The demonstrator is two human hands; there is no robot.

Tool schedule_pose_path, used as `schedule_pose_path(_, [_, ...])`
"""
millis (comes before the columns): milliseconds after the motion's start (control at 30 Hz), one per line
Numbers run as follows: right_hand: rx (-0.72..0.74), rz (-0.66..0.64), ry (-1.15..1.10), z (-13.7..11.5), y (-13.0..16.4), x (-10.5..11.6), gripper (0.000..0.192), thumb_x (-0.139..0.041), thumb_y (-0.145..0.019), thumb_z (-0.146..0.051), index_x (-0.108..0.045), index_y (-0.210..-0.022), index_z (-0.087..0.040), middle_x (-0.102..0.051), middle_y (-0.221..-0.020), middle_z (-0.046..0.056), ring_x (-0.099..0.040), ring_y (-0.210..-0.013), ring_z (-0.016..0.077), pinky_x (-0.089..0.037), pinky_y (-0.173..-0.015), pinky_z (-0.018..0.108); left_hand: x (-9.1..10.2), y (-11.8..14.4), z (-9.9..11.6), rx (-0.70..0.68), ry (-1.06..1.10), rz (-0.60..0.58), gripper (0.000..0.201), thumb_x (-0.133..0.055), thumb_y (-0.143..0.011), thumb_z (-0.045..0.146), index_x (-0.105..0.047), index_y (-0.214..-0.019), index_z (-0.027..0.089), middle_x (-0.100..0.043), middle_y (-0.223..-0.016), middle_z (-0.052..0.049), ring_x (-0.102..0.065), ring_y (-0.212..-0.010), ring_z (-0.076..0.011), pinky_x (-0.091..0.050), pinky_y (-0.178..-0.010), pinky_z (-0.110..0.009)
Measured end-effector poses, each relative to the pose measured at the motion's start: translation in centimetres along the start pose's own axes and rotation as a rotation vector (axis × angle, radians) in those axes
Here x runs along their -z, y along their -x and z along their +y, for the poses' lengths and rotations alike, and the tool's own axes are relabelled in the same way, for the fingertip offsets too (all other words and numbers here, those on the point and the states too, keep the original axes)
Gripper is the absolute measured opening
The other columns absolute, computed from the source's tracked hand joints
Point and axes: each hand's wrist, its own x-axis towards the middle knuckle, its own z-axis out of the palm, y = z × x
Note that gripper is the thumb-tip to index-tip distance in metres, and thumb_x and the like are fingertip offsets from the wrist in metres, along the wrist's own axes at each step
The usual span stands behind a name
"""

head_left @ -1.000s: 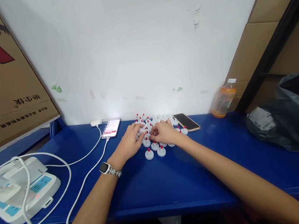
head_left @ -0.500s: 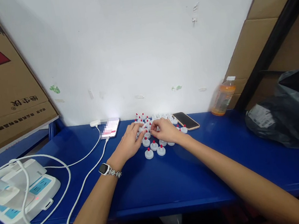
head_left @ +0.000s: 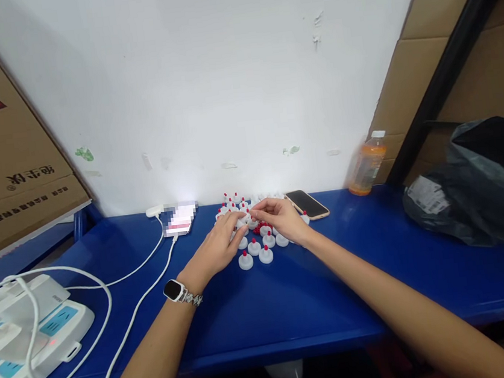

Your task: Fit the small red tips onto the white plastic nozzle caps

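Several small white caps with red tips [head_left: 254, 248] stand in a cluster on the blue table [head_left: 292, 305], near the wall. My left hand [head_left: 219, 245], with a watch on its wrist, reaches into the cluster from the left. My right hand [head_left: 281, 218] comes in from the right. The fingertips of both hands meet over one white cap [head_left: 245, 216] and pinch it just above the others. Loose red pieces [head_left: 260, 228] lie beneath my right hand.
A lit phone [head_left: 179, 217] on a white cable lies left of the caps, a dark phone [head_left: 306, 203] right of them. An orange drink bottle [head_left: 366, 164] stands by the wall. A power strip [head_left: 26, 330] sits far left, a black bag [head_left: 483, 187] far right. Cardboard boxes lean at both sides.
Both hands have lifted slightly from the cluster, and their fingertips now meet on one cap above it. The view has shifted a little to the right.
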Motion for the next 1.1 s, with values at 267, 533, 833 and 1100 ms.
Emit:
schedule_pose_path(267, [0.027,-0.032,0.05,-0.2,0.3,-0.2,0.038,-0.078,-0.072,-0.053,-0.073,-0.086,-0.018,-0.073,-0.083,0.005,-0.066,-0.077,0.0176,-0.052,-0.073,0.032,0.2,0.0,0.7,-0.05,-0.01,-0.005,0.036,-0.033,-0.104,0.043,-0.05,-0.129,0.024,-0.059,-0.122,-0.009,-0.056,-0.115,-0.0232,-0.046,-0.102,-0.042])
schedule_pose_path(533, [0.177,0.099,0.649,-0.7,0.9,-0.6,0.04,-0.036,-0.101,-0.052,-0.051,-0.078,-0.022,-0.057,-0.066,-0.001,-0.053,-0.062,0.0148,-0.041,-0.062,0.028,0.1,0.1,1.8,-0.096,-0.081,0.04,0.037,-0.031,-0.105,0.04,-0.043,-0.135,0.022,-0.058,-0.126,-0.011,-0.055,-0.118,-0.0243,-0.047,-0.102,-0.043])
schedule_pose_path(833, [0.336,-0.006,1.125,-1.0,1.5,-1.3,0.037,-0.03,-0.104,-0.033,-0.054,-0.079,-0.02,-0.06,-0.074,0.005,-0.056,-0.072,0.0188,-0.037,-0.071,0.03,-0.2,0.1,2.2,-0.108,-0.194,0.023,0.042,-0.028,-0.105,0.038,-0.039,-0.139,0.015,-0.056,-0.131,-0.016,-0.052,-0.121,-0.0276,-0.045,-0.105,-0.048])
schedule_pose_path(1100, [0.307,0.015,0.934,-0.8,1.8,-2.0,0.035,-0.029,-0.105,-0.037,-0.053,-0.083,-0.022,-0.061,-0.075,0.003,-0.056,-0.07,0.0172,-0.038,-0.069,0.028,-0.6,0.1,2.3,-0.102,-0.07,0.036,0.045,-0.028,-0.105,0.038,-0.033,-0.146,0.02,-0.053,-0.138,-0.015,-0.051,-0.128,-0.0269,-0.043,-0.109,-0.049])
